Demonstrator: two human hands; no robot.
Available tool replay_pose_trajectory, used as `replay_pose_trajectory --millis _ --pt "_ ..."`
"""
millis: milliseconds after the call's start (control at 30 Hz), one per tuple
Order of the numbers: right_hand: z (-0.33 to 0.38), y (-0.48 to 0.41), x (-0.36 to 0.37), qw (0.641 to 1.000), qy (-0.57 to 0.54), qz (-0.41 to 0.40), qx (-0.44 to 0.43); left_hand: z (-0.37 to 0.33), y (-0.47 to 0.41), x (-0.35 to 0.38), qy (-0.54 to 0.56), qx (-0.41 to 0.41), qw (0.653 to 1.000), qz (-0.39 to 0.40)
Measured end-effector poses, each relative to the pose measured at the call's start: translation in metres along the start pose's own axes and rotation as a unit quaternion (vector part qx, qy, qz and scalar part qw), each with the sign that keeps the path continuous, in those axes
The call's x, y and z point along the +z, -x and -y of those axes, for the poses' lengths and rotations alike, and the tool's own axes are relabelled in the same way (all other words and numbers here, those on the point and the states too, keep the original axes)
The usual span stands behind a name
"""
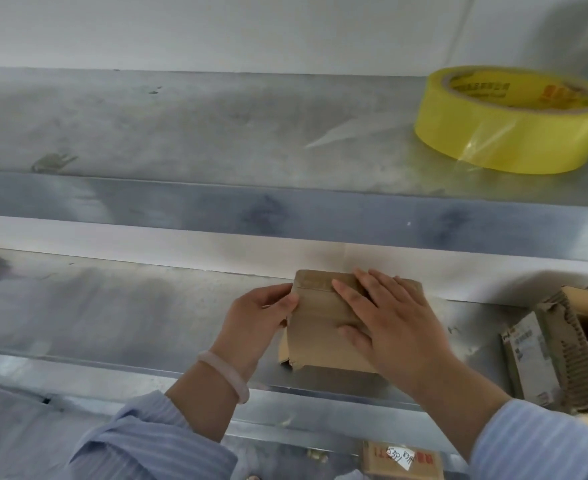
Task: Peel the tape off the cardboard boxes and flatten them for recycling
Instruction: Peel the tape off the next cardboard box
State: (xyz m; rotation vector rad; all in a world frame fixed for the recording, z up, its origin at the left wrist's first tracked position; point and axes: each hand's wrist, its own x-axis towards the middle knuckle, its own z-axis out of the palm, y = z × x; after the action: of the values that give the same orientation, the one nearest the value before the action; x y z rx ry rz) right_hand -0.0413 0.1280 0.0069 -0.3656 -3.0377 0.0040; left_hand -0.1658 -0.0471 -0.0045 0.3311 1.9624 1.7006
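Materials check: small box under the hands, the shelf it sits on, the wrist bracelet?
Small box: brown cardboard, matte; its near corner is torn ragged. Shelf: looks like sheet metal, dull grey, scuffed, with soft reflections; likely galvanised steel, not certain. Bracelet: smooth, translucent pale pink; stone or glass, cannot tell.

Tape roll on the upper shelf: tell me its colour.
The tape roll is translucent yellow, seen best in the head view.

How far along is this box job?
Done: nothing clearly; the torn box at right looks opened, not flat. In hand: left hand grips the small box by its edge, right hand presses flat on top. Left: flattening it, plus a labelled box below.
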Motion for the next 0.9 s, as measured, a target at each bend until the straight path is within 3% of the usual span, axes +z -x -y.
replay_pose_trajectory --millis 100,200,400,633,733,900 --pt "0.002 -0.003 0.0 1.0 0.008 -0.005 0.023 0.004 -0.005 -0.004 0.02 0.018 1.0 0.013" --pt "0.001 -0.007 0.0 0.999 0.014 -0.004 0.03 0.017 -0.007 -0.009 -0.082 0.053 0.993 0.06" --pt "0.004 -0.01 0.003 0.999 0.018 -0.021 0.038 0.026 -0.008 -0.003 -0.2 0.078 0.976 -0.032" --pt "0.001 -0.014 0.007 0.998 0.016 -0.046 0.049 0.02 -0.016 -0.01 -0.338 0.183 0.923 -0.002" --pt "0.001 -0.014 0.008 0.997 0.019 -0.05 0.048 0.021 -0.017 -0.013 -0.323 0.198 0.925 -0.004" --pt "0.001 -0.013 0.008 0.997 0.017 -0.06 0.052 0.023 -0.017 -0.017 -0.168 0.118 0.979 0.006"
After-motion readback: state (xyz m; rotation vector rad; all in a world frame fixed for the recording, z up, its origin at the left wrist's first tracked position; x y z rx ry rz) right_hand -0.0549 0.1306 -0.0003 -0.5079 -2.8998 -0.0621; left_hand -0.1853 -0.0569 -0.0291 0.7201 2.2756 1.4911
